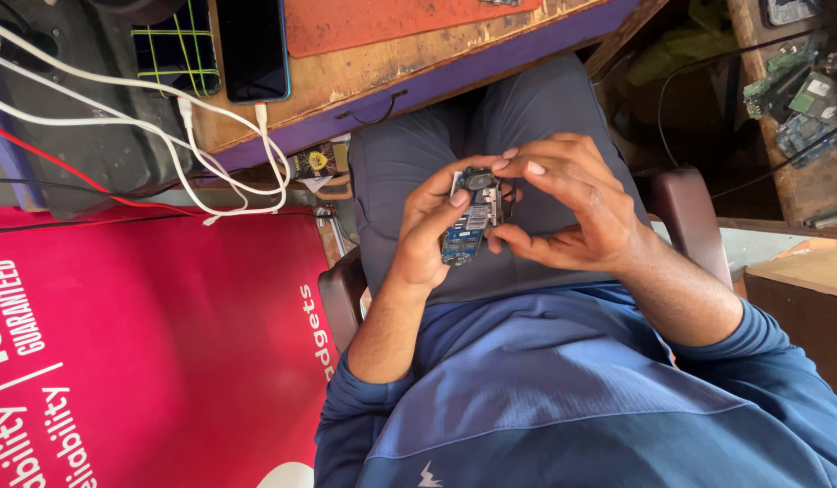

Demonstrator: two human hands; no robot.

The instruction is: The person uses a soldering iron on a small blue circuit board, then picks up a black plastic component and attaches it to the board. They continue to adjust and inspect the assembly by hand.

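A small blue phone circuit board with metal shields and a round dark part at its top is held over my lap. My left hand grips its left edge, thumb pressed on the face. My right hand curls around its right side, with fingertips touching the top near the round part and a finger under the lower edge. Both forearms wear blue sleeves pushed up.
A wooden workbench with a purple edge lies ahead, bearing a dark phone and an orange mat. White cables hang off it. A red banner stands left. Loose circuit boards sit far right.
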